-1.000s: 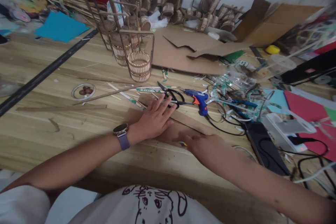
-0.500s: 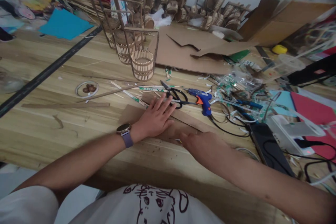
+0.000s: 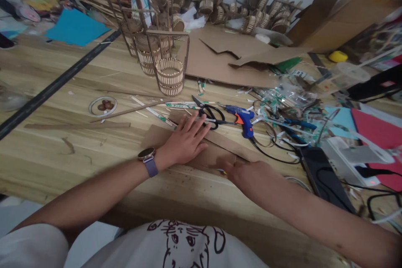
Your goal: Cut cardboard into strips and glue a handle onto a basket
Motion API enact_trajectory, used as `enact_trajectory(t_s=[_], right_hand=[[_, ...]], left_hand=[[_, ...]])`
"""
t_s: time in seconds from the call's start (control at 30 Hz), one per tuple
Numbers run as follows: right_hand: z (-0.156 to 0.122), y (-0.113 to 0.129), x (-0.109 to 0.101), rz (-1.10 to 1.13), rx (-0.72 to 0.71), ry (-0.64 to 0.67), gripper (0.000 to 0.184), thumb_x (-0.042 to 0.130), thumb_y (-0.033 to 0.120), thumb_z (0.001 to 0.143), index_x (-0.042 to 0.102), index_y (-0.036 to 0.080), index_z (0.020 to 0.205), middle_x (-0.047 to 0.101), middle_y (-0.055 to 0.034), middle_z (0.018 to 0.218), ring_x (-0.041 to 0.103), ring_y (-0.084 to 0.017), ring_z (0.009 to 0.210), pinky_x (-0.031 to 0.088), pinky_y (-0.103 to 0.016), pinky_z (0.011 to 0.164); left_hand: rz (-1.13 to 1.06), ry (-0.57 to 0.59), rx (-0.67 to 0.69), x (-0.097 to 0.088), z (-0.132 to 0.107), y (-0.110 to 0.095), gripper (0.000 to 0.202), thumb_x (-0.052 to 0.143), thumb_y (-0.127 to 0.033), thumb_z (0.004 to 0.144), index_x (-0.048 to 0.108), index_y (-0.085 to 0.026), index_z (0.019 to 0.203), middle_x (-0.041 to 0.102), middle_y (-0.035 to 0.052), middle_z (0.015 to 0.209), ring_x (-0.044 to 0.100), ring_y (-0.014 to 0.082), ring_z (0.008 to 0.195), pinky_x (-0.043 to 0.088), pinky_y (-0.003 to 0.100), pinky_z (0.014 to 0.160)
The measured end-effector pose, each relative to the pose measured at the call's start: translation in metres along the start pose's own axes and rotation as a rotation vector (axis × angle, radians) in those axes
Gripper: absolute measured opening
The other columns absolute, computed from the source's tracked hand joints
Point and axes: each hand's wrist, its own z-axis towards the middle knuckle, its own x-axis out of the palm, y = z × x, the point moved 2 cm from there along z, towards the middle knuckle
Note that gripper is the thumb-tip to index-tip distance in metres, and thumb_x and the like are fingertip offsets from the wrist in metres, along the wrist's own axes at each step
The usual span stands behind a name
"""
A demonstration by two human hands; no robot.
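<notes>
My left hand (image 3: 186,141) lies flat with its fingers spread, pressing on a flat piece of brown cardboard (image 3: 207,158). Over the right part of that cardboard, my right hand (image 3: 243,171) is closed around something mostly hidden; only a small yellow and white bit peeks out below the fingers. A dark slit runs lengthwise through the cardboard toward my right hand. Just beyond my left fingertips rest black-handled scissors (image 3: 212,116). A blue glue gun (image 3: 241,118) with an orange trigger lies to their right, its cord trailing off.
Small slatted buckets with tall handles, one in front (image 3: 170,76), stand at the back. Behind the tools is a torn cardboard sheet (image 3: 216,65). A ring with brown beads (image 3: 106,105) sits left. On the right are a phone (image 3: 325,178), a power strip (image 3: 345,161) and scattered wrappers.
My right hand has slid a little to the right along the cardboard, and more of the slit shows behind it. My left hand stays pressed in place.
</notes>
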Motion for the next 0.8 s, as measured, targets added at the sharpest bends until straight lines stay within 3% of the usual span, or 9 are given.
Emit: enact_trajectory(t_s=[0.27, 0.4, 0.57, 0.8], right_hand=[[-0.009, -0.006, 0.005, 0.044, 0.013, -0.003, 0.042, 0.047, -0.003, 0.089, 0.06, 0.016, 0.124, 0.079, -0.008, 0.084, 0.078, -0.023, 0.073, 0.037, -0.026, 0.045], [-0.014, -0.009, 0.004, 0.058, 0.024, 0.019, 0.044, 0.047, 0.002, 0.094, 0.056, 0.018, 0.134, 0.081, -0.0081, 0.093, 0.078, -0.023, 0.078, 0.04, -0.027, 0.047], [-0.02, -0.014, 0.011, 0.026, 0.029, 0.064, 0.051, 0.05, -0.001, 0.09, 0.055, 0.016, 0.138, 0.081, -0.0087, 0.095, 0.079, -0.024, 0.08, 0.045, -0.027, 0.048], [-0.026, -0.021, 0.026, 0.007, 0.026, 0.051, 0.037, 0.05, -0.002, 0.089, 0.065, 0.018, 0.117, 0.079, -0.0096, 0.088, 0.078, -0.024, 0.073, 0.051, -0.027, 0.052]], left_hand=[[0.014, 0.002, -0.006, 0.001, 0.0, 0.0, 0.06, 0.044, -0.045, 0.105, 0.039, -0.011, 0.155, 0.026, 0.0195, 0.166, 0.015, 0.0413, 0.155, 0.02, 0.064, 0.121], [0.002, -0.01, -0.005, 0.001, 0.0, 0.0, 0.06, 0.046, -0.043, 0.105, 0.038, -0.012, 0.155, 0.026, 0.0194, 0.166, 0.013, 0.0396, 0.155, 0.019, 0.064, 0.122], [0.007, 0.0, 0.002, 0.0, 0.0, 0.0, 0.06, 0.044, -0.043, 0.105, 0.039, -0.011, 0.155, 0.026, 0.02, 0.166, 0.014, 0.0407, 0.155, 0.02, 0.063, 0.121], [0.006, -0.003, -0.002, -0.001, -0.001, 0.0, 0.058, 0.044, -0.041, 0.106, 0.038, -0.011, 0.155, 0.026, 0.0195, 0.166, 0.012, 0.0391, 0.156, 0.018, 0.063, 0.122]])
